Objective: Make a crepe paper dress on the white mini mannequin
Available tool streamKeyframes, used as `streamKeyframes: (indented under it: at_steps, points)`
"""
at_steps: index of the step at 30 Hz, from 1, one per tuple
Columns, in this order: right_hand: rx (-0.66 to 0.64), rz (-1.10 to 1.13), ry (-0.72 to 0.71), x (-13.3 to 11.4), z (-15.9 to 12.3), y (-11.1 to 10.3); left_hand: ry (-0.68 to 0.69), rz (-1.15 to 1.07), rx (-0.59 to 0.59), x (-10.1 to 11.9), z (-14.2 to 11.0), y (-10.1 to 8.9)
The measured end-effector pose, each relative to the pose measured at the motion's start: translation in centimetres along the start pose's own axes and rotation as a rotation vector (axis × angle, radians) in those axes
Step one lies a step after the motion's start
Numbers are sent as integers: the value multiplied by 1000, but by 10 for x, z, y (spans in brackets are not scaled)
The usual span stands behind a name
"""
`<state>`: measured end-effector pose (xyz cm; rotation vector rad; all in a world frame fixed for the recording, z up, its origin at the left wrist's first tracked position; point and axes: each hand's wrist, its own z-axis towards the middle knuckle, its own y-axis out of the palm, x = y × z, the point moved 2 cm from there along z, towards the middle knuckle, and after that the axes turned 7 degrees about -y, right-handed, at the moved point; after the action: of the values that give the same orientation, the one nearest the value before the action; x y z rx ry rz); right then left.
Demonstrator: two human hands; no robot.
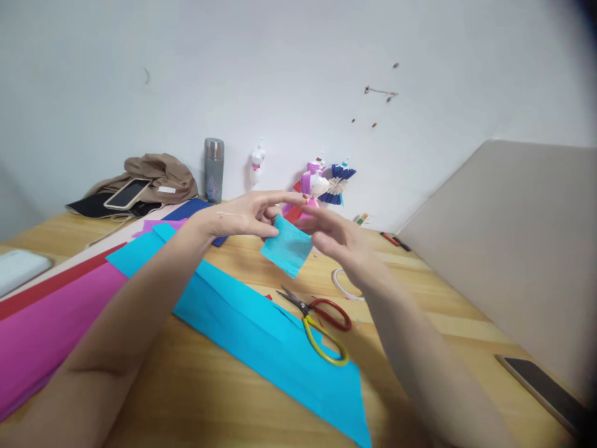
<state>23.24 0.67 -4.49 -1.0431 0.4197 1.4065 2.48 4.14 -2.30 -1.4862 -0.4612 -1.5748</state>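
A small light-blue square of crepe-like paper (288, 247) is held up above the table, its lower corner hanging free. My left hand (247, 214) pinches its upper left edge between thumb and bent fingers, with the index finger stretched to the right. At the upper right edge, my right hand (342, 239) has its thumb and fingertips on the paper; part of this grip is hidden. Below lie scissors (305, 308) with one red and one yellow handle, blades parted. They rest partly on a long blue paper strip (275, 348).
Magenta paper (60, 317) and a red sheet (69, 270) lie at left. Behind stand a grey bottle (214, 171), a brown cloth (161, 174) with a phone (127, 193), and paper-decorated white figures (317, 180). A white ring (342, 283) and another phone (541, 389) lie right.
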Motion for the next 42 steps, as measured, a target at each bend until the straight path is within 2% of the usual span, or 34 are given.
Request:
streamKeyframes:
  at_steps: [3,6,9,13,18,20,22,26,31,37,42]
  points:
    - [-20,123,139,18,1,14,-46,8,-103,-7,4,4]
    - [57,170,203,36,0,18,-105,-13,-40,-17,10,3]
    - [50,216,229,44,0,16,-177,-19,13,-27,16,3]
    - [57,250,220,46,1,12,-166,-63,90,-33,20,6]
    - [165,257,175,47,0,5,-137,-152,198,-33,22,13]
    - [224,258,149,45,-1,3,-174,-200,176,-32,22,19]
    - [249,265,133,42,-1,2,-197,-231,98,-31,21,27]
    - [201,274,116,38,0,0,-184,-222,21,-28,18,38]
    - [224,291,117,36,0,-5,-182,-116,43,-30,18,32]
    - [238,287,131,34,0,-9,-155,-125,112,-35,20,21]
    - [298,215,91,33,1,-11,-206,-115,73,-34,18,27]
